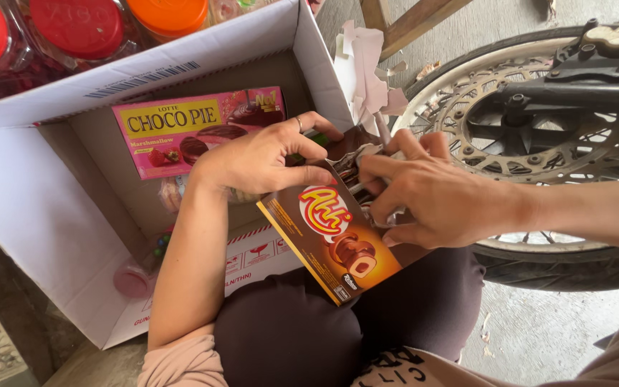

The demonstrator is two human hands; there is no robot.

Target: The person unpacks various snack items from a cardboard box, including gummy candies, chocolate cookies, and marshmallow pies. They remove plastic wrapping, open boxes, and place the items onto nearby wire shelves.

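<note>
Resting on the person's lap, the brown snack box [338,240] is pinched at its opened top end by the left hand [263,158] and right hand [431,197]. Judged light thin card, easily crushed; hold by edges. White carton [30,193] beside.

Snack box [331,240] on lap, between both hands; carton [30,193] left, wheel [539,136] right.

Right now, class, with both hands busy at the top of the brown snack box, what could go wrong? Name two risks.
1. The brown snack box rests tilted on the knee, so it might slip off.
2. The right hand works close to the motorcycle wheel and could knock against it.
</note>
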